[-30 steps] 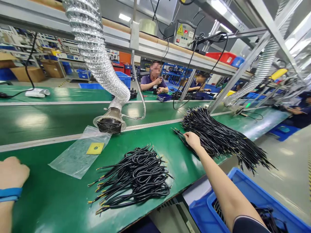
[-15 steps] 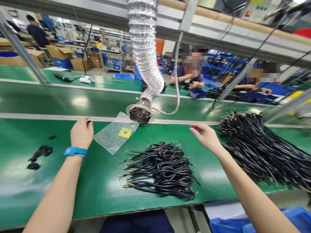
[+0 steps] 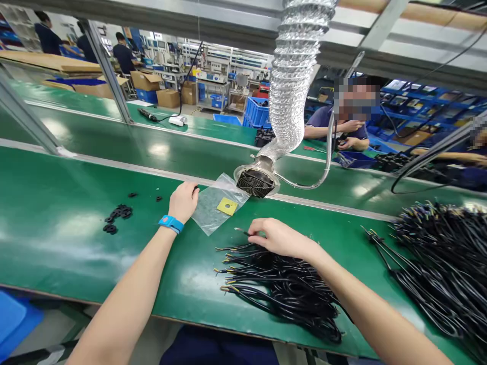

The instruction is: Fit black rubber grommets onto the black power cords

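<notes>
My left hand [image 3: 183, 204], with a blue wrist strap [image 3: 171, 223], is closed beside a clear plastic bag [image 3: 207, 208]. A bit of a small black part [image 3: 196, 189] shows at its fingertips. My right hand [image 3: 281, 238] pinches the end of a black cable [image 3: 246, 233]; its stripped tip points left. Below that hand lies a pile of folded black cables [image 3: 289, 299] with yellowish wire ends. Several small black ring-shaped parts [image 3: 120, 212] lie left of my left hand. The bag bears a yellow label [image 3: 227, 206].
A silver duct [image 3: 291, 76] hangs down to a round, grilled fan head [image 3: 256, 181] just beyond the bag. A large heap of black cables [image 3: 449, 274] covers the right of the green bench [image 3: 182, 299]. A co-worker [image 3: 348, 132] sits across the bench.
My right hand has come down and left onto the cable pile and taken a cable end. My left hand stays near the bag. The whole view has turned left.
</notes>
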Demonstrator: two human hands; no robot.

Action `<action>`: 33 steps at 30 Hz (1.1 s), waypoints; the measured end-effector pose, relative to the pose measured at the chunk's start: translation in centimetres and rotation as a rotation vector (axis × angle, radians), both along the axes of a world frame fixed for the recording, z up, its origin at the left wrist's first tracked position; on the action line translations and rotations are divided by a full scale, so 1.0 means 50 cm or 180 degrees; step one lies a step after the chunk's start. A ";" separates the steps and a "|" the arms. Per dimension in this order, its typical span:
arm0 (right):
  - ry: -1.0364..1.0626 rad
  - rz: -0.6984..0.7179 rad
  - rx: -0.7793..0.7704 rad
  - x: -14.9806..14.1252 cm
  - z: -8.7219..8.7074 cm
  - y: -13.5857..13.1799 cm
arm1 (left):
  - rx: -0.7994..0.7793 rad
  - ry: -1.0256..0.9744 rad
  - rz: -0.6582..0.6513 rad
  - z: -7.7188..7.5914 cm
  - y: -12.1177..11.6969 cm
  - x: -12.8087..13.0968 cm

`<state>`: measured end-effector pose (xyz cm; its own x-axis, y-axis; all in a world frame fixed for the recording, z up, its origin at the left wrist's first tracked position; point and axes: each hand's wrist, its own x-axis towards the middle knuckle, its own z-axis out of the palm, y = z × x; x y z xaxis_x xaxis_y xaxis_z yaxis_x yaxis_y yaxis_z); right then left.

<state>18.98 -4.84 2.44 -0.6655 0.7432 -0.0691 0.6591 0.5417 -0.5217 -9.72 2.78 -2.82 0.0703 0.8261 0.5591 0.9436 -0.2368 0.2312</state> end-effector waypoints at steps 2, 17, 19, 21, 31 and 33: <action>0.0375 -0.0234 -0.0207 0.030 0.020 -0.013 | -0.0011 -0.0003 -0.0009 0.000 0.000 0.001; -0.0088 0.0410 -0.0518 0.033 -0.042 0.028 | -0.0114 0.0039 0.0042 -0.008 -0.001 0.000; -0.0107 0.0389 -0.0519 0.033 -0.043 0.033 | -0.0131 0.0054 0.0058 -0.009 0.000 0.000; -0.0108 0.0278 -0.0572 0.036 -0.040 0.037 | -0.0162 0.0067 0.0058 -0.009 0.000 0.001; 0.0953 -0.0532 -0.0657 0.043 -0.045 0.061 | -0.0299 0.0123 0.0032 -0.010 0.001 0.003; 0.1166 -0.0793 -0.0615 0.044 -0.061 0.085 | -0.0314 0.0126 0.0026 -0.011 0.002 0.004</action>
